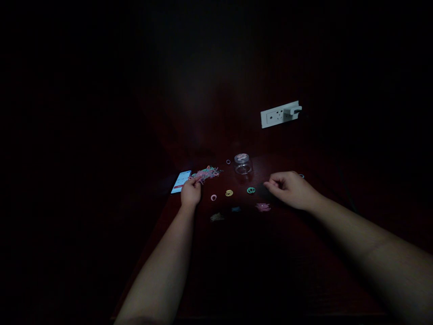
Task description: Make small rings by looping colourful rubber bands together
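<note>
My left hand (pixel 191 193) is at the near left edge of a tangled pile of small coloured hair ties (pixel 207 173). Its fingers are drawn together at the pile; whatever they grip is hidden. To the right, my right hand (pixel 289 188) hovers over the dark table with curled fingers, thumb close to the index finger; I cannot make out anything in it. Between the hands lie a pink hair tie (pixel 213 197), yellow hair ties (pixel 229 193) and green hair ties (pixel 251 190). Nearer are small bunches: pale (pixel 217 217), blue (pixel 236 209) and pink (pixel 263 207).
A clear lidded jar (pixel 243 166) stands behind the sorted ties, with a purplish hair tie (pixel 228 161) left of it. A lit phone (pixel 181 181) lies at the table's left edge. A wall socket (pixel 279 115) holds a white plug (pixel 293 110). The surroundings are very dark.
</note>
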A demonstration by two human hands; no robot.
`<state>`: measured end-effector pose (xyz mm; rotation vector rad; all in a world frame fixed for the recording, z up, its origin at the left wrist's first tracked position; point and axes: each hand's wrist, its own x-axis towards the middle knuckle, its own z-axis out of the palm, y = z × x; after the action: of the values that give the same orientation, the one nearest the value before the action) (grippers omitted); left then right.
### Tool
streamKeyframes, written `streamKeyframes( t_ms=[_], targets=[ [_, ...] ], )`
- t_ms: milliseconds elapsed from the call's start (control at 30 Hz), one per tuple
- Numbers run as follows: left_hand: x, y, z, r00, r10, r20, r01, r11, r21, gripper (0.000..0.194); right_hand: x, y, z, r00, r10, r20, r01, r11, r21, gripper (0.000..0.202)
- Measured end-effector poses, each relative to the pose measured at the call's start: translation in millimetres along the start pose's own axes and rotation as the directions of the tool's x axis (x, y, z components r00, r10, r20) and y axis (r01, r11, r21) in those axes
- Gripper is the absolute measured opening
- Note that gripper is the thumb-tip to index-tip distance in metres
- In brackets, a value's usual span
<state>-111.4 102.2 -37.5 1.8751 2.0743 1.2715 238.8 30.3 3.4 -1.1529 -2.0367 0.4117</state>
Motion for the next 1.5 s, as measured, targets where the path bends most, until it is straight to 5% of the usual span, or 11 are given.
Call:
streamKeyframes(
  t_ms=[367,500,1167,1333,1500],
  targets=[
    [-4,0,-0.8,0.995,-0.09,-0.033,0.09,0.996,0.016,0.035,0,-3,-1,1.0,0.009,0.014,-0.009,1.0,-0.01,0.036],
    [-2,0,-0.8,0.998,-0.069,0.0,0.069,0.998,0.012,0.022,0,-3,-1,1.0,-0.001,0.008,0.001,1.0,-0.007,0.036],
    [-1,-5,4.8,0.999,-0.028,0.019,0.029,0.996,-0.08,0.038,0,-4,0,1.0,-0.004,0.017,0.004,1.0,-0.016,0.037],
    [-6,10,0.2,0.997,0.072,-0.022,-0.074,0.988,-0.134,0.017,-1,-3,1,1.0,-0.003,0.028,0.003,1.0,0.008,0.032],
    [-24,50,-8.7,0.965,0.263,-0.018,-0.263,0.952,-0.154,0.01,-1,-4,4,0.998,-0.023,0.059,0.022,1.0,0.023,0.02]
  ],
)
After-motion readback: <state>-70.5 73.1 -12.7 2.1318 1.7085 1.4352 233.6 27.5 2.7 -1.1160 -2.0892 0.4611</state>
